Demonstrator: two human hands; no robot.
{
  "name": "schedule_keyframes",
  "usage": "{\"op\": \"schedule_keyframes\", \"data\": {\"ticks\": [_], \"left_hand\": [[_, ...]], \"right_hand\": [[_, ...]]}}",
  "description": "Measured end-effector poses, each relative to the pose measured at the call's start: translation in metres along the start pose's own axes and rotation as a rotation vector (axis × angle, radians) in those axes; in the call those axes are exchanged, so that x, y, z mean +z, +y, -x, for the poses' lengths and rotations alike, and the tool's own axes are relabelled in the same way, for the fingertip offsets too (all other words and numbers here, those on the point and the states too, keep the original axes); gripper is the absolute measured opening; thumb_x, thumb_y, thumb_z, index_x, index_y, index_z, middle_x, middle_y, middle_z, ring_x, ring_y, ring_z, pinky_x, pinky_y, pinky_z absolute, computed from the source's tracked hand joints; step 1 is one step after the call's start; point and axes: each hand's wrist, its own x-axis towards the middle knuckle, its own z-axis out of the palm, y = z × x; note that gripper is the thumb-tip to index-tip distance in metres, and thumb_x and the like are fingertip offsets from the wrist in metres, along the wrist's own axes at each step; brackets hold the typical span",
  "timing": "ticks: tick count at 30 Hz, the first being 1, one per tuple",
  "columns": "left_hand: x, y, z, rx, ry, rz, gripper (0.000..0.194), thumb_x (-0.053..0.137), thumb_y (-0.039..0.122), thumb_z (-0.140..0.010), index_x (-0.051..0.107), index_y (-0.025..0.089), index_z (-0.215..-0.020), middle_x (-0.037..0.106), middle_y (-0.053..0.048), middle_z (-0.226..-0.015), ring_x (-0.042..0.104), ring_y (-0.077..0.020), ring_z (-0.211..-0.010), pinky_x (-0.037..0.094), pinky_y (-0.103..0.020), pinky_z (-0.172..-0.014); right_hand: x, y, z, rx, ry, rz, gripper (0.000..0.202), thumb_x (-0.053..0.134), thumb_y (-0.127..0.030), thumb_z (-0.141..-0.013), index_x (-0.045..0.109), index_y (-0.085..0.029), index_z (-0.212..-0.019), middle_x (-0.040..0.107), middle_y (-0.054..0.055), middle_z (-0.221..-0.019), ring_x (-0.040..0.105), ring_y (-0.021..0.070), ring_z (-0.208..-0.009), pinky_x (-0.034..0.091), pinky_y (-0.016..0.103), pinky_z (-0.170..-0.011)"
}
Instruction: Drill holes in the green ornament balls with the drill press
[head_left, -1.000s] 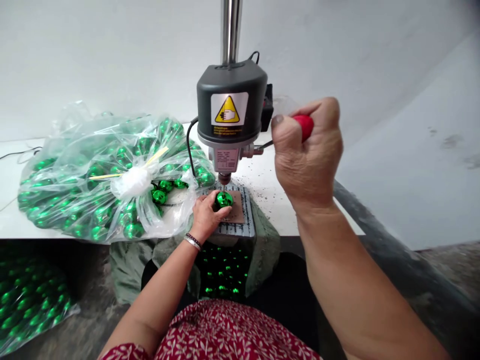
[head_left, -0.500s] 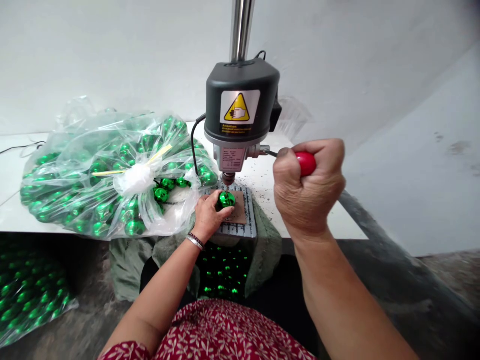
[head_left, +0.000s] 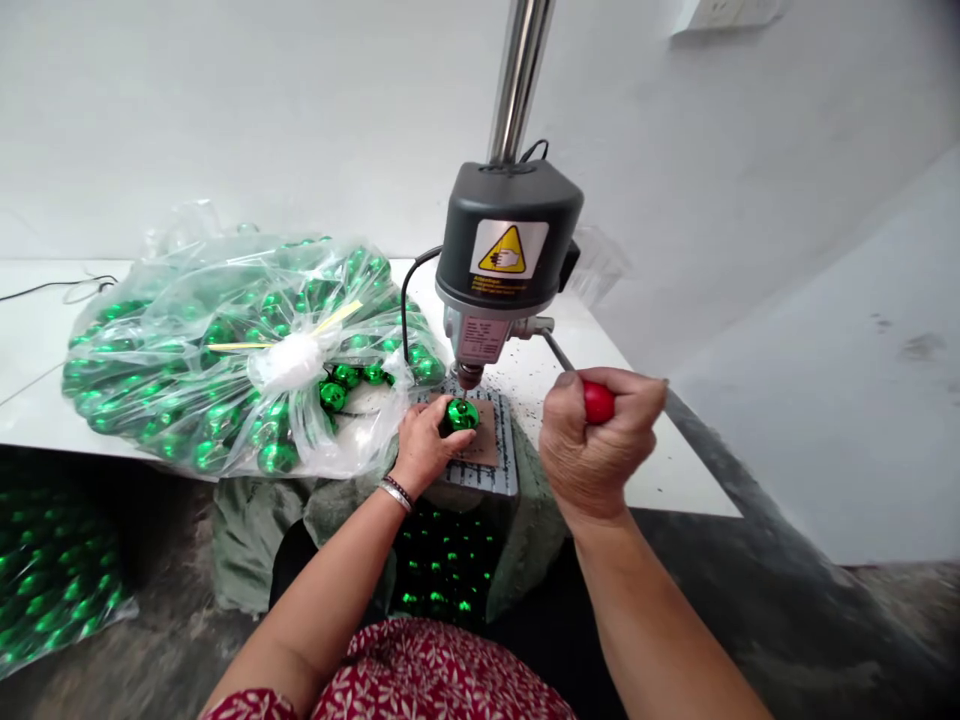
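My left hand [head_left: 424,446] pinches a shiny green ball ornament [head_left: 461,415] between thumb and fingers. The ball rests on a brown board [head_left: 486,440] over the grey base plate [head_left: 504,482] of a drill press [head_left: 511,240]. Right above the ball is the drill chuck [head_left: 470,376], its thin bit reaching down to the ball's top; whether it has entered cannot be made out. My right hand [head_left: 600,450] is wrapped round the red knob [head_left: 598,402] of the press's feed lever [head_left: 556,350].
A large clear plastic bag [head_left: 172,370] of green balls lies left on the white table [head_left: 30,400]. Another bag [head_left: 52,570] of them sits low at left. More green balls [head_left: 442,565] lie below the base plate, beside green cloth [head_left: 255,540]. Dark shavings dot the tabletop.
My right hand has brought the lever's red knob downward. My left hand still holds the ball under the bit. The whole view has shifted and tilted slightly.
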Motion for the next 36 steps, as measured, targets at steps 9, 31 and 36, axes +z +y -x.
{"op": "schedule_keyframes", "data": {"ticks": [9,31,36], "left_hand": [[0.001,-0.003,-0.001,-0.005,0.008,0.001,0.049,0.080,0.033,-0.079,0.069,0.024,-0.126,0.075,-0.006,-0.113,0.061,-0.0292,-0.115,0.048,-0.042,-0.102],[-0.102,-0.054,-0.012,-0.093,0.179,-0.470,0.040,0.051,0.012,-0.089,0.070,0.017,-0.124,0.071,-0.017,-0.130,0.064,-0.0302,-0.122,0.048,-0.042,-0.107],[-0.117,-0.072,-0.035,-0.304,0.010,-0.822,0.044,0.049,0.010,-0.088,0.065,0.005,-0.128,0.068,-0.029,-0.125,0.064,-0.0387,-0.121,0.049,-0.047,-0.098]], "right_hand": [[0.000,0.002,0.004,0.006,-0.003,-0.030,0.020,0.057,-0.041,-0.087,0.054,-0.021,-0.087,0.059,-0.001,-0.074,0.056,0.0109,-0.063,0.046,0.026,-0.060],[0.026,-0.024,-0.097,0.216,-0.183,-0.061,0.020,0.057,-0.035,-0.090,0.043,-0.021,-0.085,0.056,-0.002,-0.080,0.052,0.0092,-0.073,0.044,0.029,-0.074],[0.025,-0.026,-0.096,0.221,-0.178,-0.067,0.019,0.059,-0.029,-0.089,0.043,-0.020,-0.084,0.055,-0.003,-0.079,0.050,0.0072,-0.071,0.044,0.028,-0.073]]}}
